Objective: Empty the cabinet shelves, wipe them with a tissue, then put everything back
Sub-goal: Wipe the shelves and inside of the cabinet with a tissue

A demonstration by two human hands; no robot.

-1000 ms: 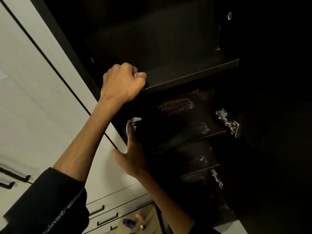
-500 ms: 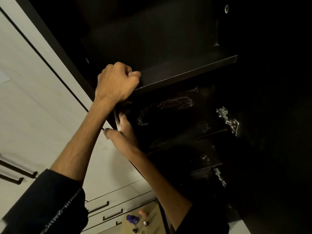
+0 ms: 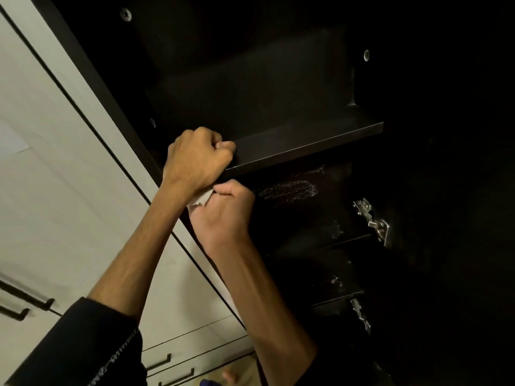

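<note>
The fingers (image 3: 223,143) of the left hand (image 3: 195,157) are curled tight over the front edge of the upper shelf (image 3: 306,140), thumb pressed against the lip. Just below, the right hand (image 3: 223,213) is balled into a fist, and its fingers (image 3: 237,190) clutch a crumpled white tissue (image 3: 199,200) that pokes out on the thumb side, touching the left wrist. That fist sits at the left end of the shelf beneath (image 3: 320,238), by the dark cabinet's left wall.

No label or writing can be read anywhere. Pale scuffed streaks (image 3: 289,189) mark the dark back panel to the right of the fist. Two metal hinges (image 3: 372,220) sit on the cabinet's right side, one above the other, the lower one (image 3: 361,313) beside a third shelf (image 3: 337,298). Screw heads (image 3: 126,14) dot the frame. To the left are pale cabinet doors with dark bar handles (image 3: 26,302). A dark sleeve (image 3: 83,349) covers the left upper arm. The left forearm crosses in front of the cabinet's edge.
</note>
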